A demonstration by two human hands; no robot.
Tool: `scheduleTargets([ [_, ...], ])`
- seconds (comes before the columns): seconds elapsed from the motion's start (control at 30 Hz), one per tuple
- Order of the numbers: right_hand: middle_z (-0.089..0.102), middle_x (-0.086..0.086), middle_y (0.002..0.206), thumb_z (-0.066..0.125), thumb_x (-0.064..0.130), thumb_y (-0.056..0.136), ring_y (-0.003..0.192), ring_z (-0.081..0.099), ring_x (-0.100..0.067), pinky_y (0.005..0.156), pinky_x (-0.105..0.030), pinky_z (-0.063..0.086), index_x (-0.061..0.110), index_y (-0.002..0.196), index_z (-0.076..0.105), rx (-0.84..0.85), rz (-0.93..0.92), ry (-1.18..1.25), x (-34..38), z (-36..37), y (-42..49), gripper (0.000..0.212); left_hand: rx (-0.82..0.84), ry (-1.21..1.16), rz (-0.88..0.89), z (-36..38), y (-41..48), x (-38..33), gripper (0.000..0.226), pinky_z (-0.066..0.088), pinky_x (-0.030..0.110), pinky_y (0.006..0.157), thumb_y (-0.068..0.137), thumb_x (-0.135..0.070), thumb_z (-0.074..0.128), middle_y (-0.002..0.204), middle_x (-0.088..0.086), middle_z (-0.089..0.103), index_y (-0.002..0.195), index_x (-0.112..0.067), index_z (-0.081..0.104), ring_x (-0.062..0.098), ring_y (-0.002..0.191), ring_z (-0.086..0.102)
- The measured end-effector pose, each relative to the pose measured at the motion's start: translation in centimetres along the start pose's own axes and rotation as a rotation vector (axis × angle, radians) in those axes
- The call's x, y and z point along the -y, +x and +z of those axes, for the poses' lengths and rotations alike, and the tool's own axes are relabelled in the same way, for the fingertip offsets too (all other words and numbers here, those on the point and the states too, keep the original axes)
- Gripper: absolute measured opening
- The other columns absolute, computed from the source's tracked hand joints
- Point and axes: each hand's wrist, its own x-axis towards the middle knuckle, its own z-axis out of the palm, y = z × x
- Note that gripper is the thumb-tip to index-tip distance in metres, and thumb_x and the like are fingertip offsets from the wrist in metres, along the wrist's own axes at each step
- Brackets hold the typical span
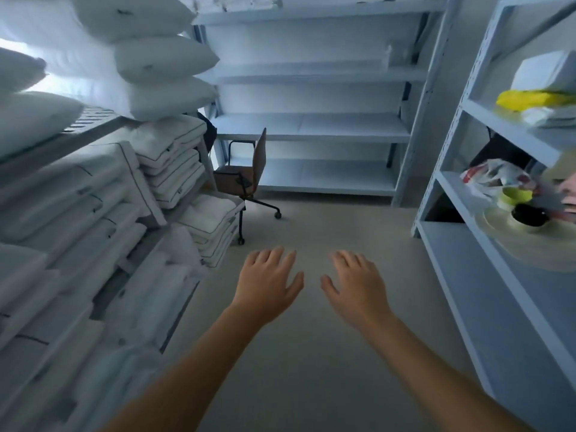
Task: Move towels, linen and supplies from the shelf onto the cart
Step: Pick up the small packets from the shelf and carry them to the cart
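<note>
Linen in soft, dark-piped folds — left hand and right hand hover, fingers spread, empty.

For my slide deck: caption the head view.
Left hand and right hand open, empty, in aisle beside stacked pillows and folded linen.

White pillows lie stacked flat on the upper level of the left shelf. Below them, folded white linen with thin dark piping sits in tall, slightly leaning stacks. A further pile rests low down near the floor. On the right shelf, a white box stands with a yellow packet lying against its front. One level down lie a crumpled plastic bag, a green roll and a small black item, all blurred.
</note>
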Motion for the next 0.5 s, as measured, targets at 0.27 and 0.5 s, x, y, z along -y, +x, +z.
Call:
scheduleTargets([
  [0.27, 0.063, -0.005, 0.127, 0.045, 0.045, 0.089, 0.117, 0.057, -0.025, 0.092, -0.041, 0.049, 0.012, 0.129, 0.06, 0.001, -0.04, 0.028, -0.5, 4.4, 15.8, 0.055, -0.004, -0.013, -0.036, 4.5, 12.7, 8.3, 0.051, 0.047, 0.04, 0.087, 0.096, -0.051, 0.039, 0.116, 0.003, 0.067, 0.126, -0.016, 0.06, 0.025, 0.101, 0.063],
  [0.5, 0.062, -0.004, 0.129, 0.045, 0.045, 0.089, 0.119, 0.056, -0.025, 0.093, -0.04, 0.047, 0.012, 0.13, 0.059, 0.04, -0.004, -0.029, -1.9, 11.0, 30.2, 0.054, -0.019, -0.061, 0.001, 11.4, 26.6, 16.2, 0.05, 0.048, 0.04, 0.084, 0.094, -0.05, 0.041, 0.114, 0.003, 0.067, 0.123, -0.015, 0.061, 0.025, 0.097, 0.064],
])
